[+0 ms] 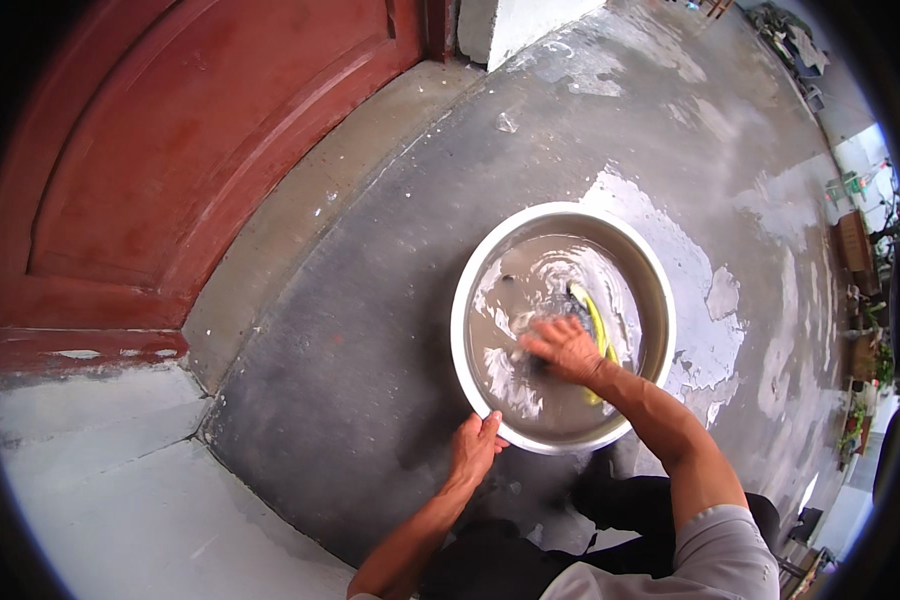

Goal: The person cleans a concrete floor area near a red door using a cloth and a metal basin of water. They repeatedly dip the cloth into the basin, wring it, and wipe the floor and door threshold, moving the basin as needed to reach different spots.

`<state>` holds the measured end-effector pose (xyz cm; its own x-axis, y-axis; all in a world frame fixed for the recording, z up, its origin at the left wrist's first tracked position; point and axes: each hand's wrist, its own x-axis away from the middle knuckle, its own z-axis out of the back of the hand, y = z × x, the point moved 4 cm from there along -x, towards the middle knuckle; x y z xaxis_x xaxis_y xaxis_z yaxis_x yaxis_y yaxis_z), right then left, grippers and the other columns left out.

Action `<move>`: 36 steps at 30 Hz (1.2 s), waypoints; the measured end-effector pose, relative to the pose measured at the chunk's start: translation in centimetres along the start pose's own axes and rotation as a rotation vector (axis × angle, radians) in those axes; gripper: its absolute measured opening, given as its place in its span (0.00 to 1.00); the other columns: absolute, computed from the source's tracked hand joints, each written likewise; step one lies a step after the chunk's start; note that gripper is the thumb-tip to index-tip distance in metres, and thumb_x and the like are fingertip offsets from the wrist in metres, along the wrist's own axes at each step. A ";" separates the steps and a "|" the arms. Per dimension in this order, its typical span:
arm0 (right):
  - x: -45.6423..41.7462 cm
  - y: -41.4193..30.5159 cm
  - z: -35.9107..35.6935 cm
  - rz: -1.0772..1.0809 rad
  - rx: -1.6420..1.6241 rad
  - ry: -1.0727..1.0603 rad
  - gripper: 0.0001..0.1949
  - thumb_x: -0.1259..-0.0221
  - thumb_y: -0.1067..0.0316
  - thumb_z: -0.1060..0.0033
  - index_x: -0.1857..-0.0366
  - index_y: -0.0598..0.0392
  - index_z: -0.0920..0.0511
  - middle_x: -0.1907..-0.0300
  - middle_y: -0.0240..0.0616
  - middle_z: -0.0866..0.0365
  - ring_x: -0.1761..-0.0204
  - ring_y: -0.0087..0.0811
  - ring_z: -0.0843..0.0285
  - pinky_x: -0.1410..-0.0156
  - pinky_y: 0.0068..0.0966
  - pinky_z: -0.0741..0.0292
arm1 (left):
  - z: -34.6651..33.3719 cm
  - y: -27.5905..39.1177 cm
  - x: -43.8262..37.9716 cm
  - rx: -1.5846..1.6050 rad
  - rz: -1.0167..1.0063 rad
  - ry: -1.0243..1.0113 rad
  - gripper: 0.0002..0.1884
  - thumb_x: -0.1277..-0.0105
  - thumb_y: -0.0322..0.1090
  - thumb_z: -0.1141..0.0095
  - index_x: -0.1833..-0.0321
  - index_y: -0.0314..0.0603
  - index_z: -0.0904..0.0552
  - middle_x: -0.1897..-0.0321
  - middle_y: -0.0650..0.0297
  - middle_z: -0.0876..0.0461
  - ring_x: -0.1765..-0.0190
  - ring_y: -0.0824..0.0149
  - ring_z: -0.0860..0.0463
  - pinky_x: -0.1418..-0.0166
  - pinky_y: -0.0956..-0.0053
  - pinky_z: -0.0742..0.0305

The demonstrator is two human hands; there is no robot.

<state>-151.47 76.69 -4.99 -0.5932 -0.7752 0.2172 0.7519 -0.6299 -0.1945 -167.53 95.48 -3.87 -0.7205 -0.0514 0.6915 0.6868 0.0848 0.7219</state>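
A round metal basin [463, 375] of cloudy, rippled water [562, 259] stands before me. My left hand [474, 450] grips its near-left rim, thumb on top and fingers beneath. Over the middle of the basin, my right hand [564, 346] is palm down with its fingers apart, blurred at the tips. I cannot tell whether the fingers touch the water. Just beside that hand, a dark item with a yellow-green edge [594, 313] lies partly under water. The wrist hides part of it, and its kind is unclear. A small dark spot [508, 277] shows in the water at the far left.
A red panelled door [142, 165] with a concrete sill [300, 202] is at the left. The grey concrete floor [330, 337] has pale, worn patches. A white wall [120, 495] fills the lower left. Potted plants [862, 345] line the far right edge.
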 end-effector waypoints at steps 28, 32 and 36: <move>-15.8 -26.0 1.2 0.078 -0.350 0.213 0.34 0.50 0.67 0.32 0.32 0.40 0.28 0.29 0.46 0.34 0.26 0.55 0.39 0.26 0.56 0.39 | 18.9 -12.5 9.3 -0.599 -0.133 1.009 0.43 0.39 0.41 0.30 0.23 0.36 0.36 0.24 0.35 0.42 0.22 0.35 0.43 0.20 0.47 0.46; -15.1 -30.6 -3.9 0.437 -0.238 0.100 0.25 0.38 0.62 0.44 0.33 0.36 0.25 0.20 0.44 0.45 0.18 0.52 0.52 0.22 0.68 0.51 | 22.3 -15.3 9.7 -0.785 0.167 0.912 0.54 0.47 0.48 0.25 0.21 0.34 0.42 0.22 0.33 0.47 0.20 0.34 0.47 0.20 0.46 0.48; -20.6 -24.0 -4.4 0.395 -0.151 0.342 0.24 0.42 0.60 0.38 0.39 0.32 0.23 0.22 0.44 0.42 0.20 0.52 0.47 0.23 0.66 0.47 | 22.4 -15.5 8.8 -0.908 0.258 0.791 0.61 0.53 0.51 0.21 0.21 0.32 0.45 0.23 0.30 0.47 0.21 0.34 0.46 0.21 0.45 0.45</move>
<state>-158.52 107.55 -8.98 -0.3526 -0.9099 -0.2187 0.9017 -0.2678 -0.3395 -186.60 115.96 -9.55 -0.5143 -0.7514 0.4134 0.8457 -0.5243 0.0993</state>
